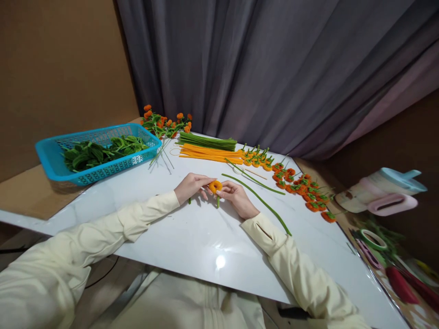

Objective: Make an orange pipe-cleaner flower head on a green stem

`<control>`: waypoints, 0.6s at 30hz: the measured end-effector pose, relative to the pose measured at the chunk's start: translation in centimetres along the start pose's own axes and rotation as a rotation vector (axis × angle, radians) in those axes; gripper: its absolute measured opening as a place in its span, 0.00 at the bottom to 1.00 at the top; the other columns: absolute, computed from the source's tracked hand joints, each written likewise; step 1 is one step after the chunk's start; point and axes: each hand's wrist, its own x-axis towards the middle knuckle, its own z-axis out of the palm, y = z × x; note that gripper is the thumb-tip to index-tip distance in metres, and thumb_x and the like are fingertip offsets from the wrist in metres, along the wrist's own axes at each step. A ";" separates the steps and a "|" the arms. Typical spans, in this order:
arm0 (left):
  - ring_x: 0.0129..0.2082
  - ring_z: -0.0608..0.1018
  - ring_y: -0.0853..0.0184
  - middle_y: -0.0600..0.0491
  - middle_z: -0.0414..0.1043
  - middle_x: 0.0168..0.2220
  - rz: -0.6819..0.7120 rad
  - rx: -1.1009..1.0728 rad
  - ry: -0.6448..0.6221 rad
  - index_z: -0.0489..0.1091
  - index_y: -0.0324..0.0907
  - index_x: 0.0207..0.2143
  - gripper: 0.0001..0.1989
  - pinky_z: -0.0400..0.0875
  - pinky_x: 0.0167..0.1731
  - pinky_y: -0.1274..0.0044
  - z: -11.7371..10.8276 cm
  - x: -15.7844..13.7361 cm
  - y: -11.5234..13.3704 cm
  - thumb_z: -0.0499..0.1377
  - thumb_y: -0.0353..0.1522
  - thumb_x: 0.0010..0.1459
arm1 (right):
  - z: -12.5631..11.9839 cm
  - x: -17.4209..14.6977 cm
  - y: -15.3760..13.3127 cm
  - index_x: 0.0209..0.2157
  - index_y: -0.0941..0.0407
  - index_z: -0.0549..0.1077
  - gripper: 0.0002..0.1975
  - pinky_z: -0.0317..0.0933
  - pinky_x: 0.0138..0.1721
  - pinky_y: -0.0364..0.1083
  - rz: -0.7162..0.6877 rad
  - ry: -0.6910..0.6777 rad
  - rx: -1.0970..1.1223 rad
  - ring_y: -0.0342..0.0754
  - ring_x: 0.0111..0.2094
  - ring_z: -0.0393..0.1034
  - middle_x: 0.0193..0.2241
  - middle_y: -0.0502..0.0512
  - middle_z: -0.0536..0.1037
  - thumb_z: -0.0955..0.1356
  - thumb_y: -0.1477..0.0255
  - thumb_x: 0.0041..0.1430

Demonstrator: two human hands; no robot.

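Between my two hands, above the middle of the white table (pixel 202 237), is a yellow-orange pipe-cleaner flower ring (pixel 215 186) with a hole at its centre. My left hand (pixel 194 186) pinches its left side. The fingers of my right hand (pixel 236 198) close on its right side. A short green stem piece (pixel 218 202) shows just below the ring. Another green bit (pixel 190 200) lies under my left hand. To the right of my right hand, a long green pipe cleaner (pixel 257 199) curves across the table, with more green strands behind it.
A blue basket (pixel 99 175) of green leaves stands at left, finished orange flowers (pixel 164 122) behind it. Green pipe cleaners (pixel 207 141) and orange pipe cleaners (pixel 209 153) lie at the back. Yellow heads (pixel 256 162) and orange heads (pixel 303 187) line the right, near a lidded cup (pixel 363 189) and tape (pixel 373 239).
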 end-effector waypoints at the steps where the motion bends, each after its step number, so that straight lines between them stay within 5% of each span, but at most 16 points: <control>1: 0.25 0.74 0.67 0.46 0.73 0.29 -0.003 0.000 -0.003 0.76 0.32 0.30 0.19 0.70 0.18 0.79 0.0 -0.1 0.0 0.64 0.40 0.41 | 0.0 0.0 0.0 0.28 0.57 0.73 0.12 0.58 0.29 0.41 0.001 0.001 -0.002 0.40 0.24 0.67 0.23 0.49 0.76 0.75 0.72 0.39; 11: 0.25 0.75 0.68 0.46 0.75 0.29 -0.072 -0.007 -0.034 0.75 0.32 0.33 0.16 0.73 0.20 0.77 0.0 0.0 0.0 0.64 0.36 0.44 | -0.1 0.0 0.1 0.28 0.58 0.72 0.12 0.59 0.30 0.42 -0.011 0.002 -0.011 0.41 0.25 0.68 0.24 0.49 0.76 0.75 0.72 0.39; 18: 0.25 0.78 0.69 0.50 0.76 0.27 -0.113 -0.068 0.022 0.72 0.34 0.40 0.16 0.75 0.34 0.75 -0.6 0.7 -0.9 0.64 0.28 0.46 | -0.1 0.0 -0.4 0.31 0.57 0.73 0.12 0.60 0.32 0.43 0.013 -0.024 0.037 0.43 0.27 0.69 0.26 0.51 0.77 0.74 0.68 0.42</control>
